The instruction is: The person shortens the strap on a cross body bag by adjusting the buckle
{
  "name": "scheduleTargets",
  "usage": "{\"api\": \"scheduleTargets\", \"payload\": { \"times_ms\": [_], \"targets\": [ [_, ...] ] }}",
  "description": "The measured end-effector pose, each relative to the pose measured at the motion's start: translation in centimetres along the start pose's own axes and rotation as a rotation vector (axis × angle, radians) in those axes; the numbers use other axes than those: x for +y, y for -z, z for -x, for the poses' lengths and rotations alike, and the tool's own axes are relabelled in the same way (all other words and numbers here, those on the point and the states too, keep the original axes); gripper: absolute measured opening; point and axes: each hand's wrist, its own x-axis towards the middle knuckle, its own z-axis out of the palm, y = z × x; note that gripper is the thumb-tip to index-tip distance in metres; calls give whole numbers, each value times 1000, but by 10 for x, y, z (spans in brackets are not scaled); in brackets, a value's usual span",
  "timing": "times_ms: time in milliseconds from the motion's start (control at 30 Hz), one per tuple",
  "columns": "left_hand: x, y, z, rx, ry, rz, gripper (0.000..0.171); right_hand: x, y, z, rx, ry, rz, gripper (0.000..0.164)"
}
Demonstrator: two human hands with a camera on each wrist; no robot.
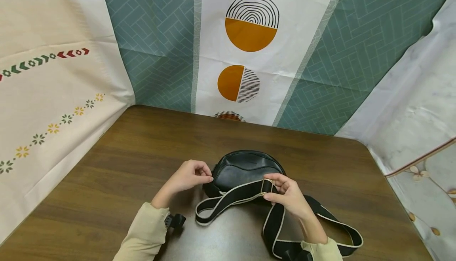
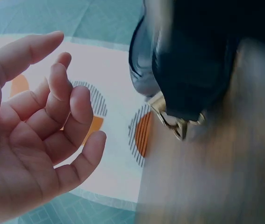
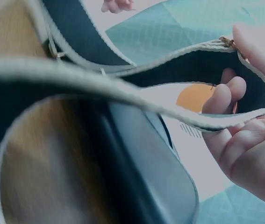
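Bag (image 1: 246, 170): black, smooth, rounded along the top; lying on the table (image 1: 160, 134), between both hands, partly behind the strap (image 1: 238, 193).
Strap: black with pale edging; one loop in front of the bag, another spread under and beyond the right forearm.
Buckle (image 1: 267, 186): gold, rectangular, threaded on the strap, in front of the bag's right side.
Right hand (image 1: 287, 195): thumb and fingers closed in a pinch on the buckle, with strap running through.
Left hand (image 1: 190, 177): half open, fingers loosely bent, nothing held; just beside the bag's left end, with a gap showing in the left wrist view.
Clasp (image 2: 158, 103): gold, near the hand in the left wrist view; slightly blurred.
Sleeves (image 1: 147, 225): pale beige, on both arms.
Wrist camera (image 1: 175, 220): black, at the left cuff.
Back cloth (image 1: 160, 35): teal and white, with orange-and-black discs.
Left cloth (image 1: 53, 91): cream, with green, yellow and red motifs.
Right cloth (image 1: 420, 106): pale, with floral print.
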Motion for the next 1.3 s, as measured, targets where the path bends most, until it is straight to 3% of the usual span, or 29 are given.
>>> {"api": "scheduleTargets", "payload": {
  "times_ms": [300, 500, 867, 1067, 1300],
  "targets": [
    [15, -13, -7, -41, -58, 9, 7, 2, -13, -5, 27, -21, -41, 39],
    [27, -22, -12, -107, -103, 64, 8, 1, -19, -7, -19, -20, -70, 39],
    [39, -44, -16, -146, -142, 13, 35, 6, -23, -8, -93, 15, -135, 39],
    [43, -53, -15, -173, -220, 34, 55, 6, -25, -9, -160, 29, -215, 39],
    [44, -58, -15, -124, -339, -25, 51, 7, -25, -8, -168, 27, -201, 36]
  ]
}}
